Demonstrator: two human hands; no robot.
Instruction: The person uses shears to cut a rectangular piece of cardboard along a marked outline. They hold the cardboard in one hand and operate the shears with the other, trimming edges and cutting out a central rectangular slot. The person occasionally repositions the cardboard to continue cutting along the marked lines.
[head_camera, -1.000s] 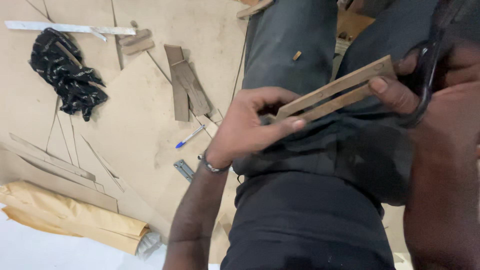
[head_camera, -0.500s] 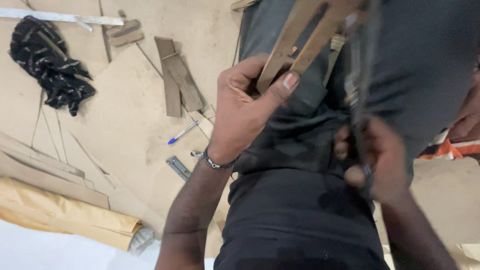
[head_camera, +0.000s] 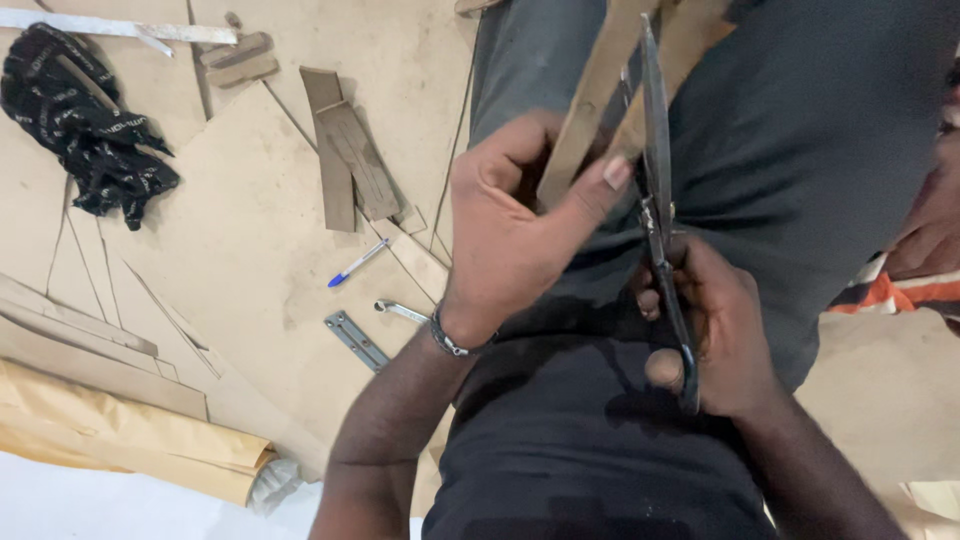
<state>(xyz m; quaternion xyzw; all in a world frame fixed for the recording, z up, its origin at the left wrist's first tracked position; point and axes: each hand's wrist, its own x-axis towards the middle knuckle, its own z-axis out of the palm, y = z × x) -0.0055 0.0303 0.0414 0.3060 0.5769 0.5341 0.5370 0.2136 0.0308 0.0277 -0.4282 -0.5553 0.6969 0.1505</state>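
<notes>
Steel scissors (head_camera: 660, 215) sit in the right hand (head_camera: 715, 335), fingers through the dark loops, blades raised along the cardboard strip (head_camera: 590, 110). Just left of the scissors, the left hand (head_camera: 510, 225) closes on that strip, thumb pressing its lower end over the lap. The strip looks light, thin and fairly stiff, likely to bend or crease if pinched mid-length, so a grip close to the blades seems steadiest. Farther left of the scissors, on the floor, lie a blue pen (head_camera: 355, 265), a metal hinge (head_camera: 355, 340), cardboard offcuts (head_camera: 345, 150) and a black cloth (head_camera: 85, 125).
</notes>
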